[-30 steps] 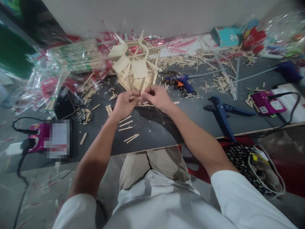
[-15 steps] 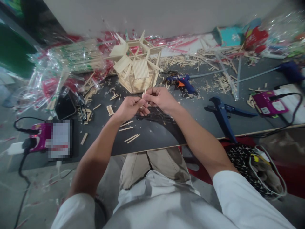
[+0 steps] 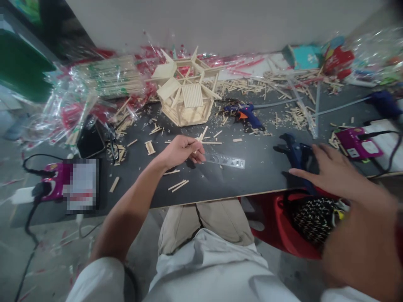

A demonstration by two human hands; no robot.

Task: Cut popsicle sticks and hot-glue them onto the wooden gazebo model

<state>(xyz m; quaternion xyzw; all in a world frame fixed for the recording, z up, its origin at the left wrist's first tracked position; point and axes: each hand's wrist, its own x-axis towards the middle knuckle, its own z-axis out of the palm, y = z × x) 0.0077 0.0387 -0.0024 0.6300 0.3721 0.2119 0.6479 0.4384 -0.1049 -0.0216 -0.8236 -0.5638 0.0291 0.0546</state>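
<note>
My left hand (image 3: 185, 150) is closed, pinching a short wooden stick (image 3: 203, 133) that points up and away. Beside its fingertips lies a clear plastic ruler (image 3: 228, 161) on the dark tabletop. My right hand (image 3: 333, 170), slightly blurred, reaches over the blue-handled cutter (image 3: 294, 153) with thumb and fingers spread. Whether it touches the cutter I cannot tell. Behind my left hand stands a many-sided wooden stick model (image 3: 189, 90) with slatted panels. Loose cut sticks (image 3: 178, 185) and a small spool-shaped stick piece (image 3: 150, 147) lie near my left wrist.
A blue glue gun (image 3: 248, 114) lies right of the model among scattered offcuts. Wrapped stick bundles (image 3: 110, 77) are at the back left. Purple power blocks (image 3: 359, 142) with cables sit at both sides. A red chair (image 3: 280, 222) holding a patterned bag is below the table edge.
My right hand has left the stick and moved right to the cutter, its fingers opening. My left hand keeps the stick, and the ruler now shows more fully.
</note>
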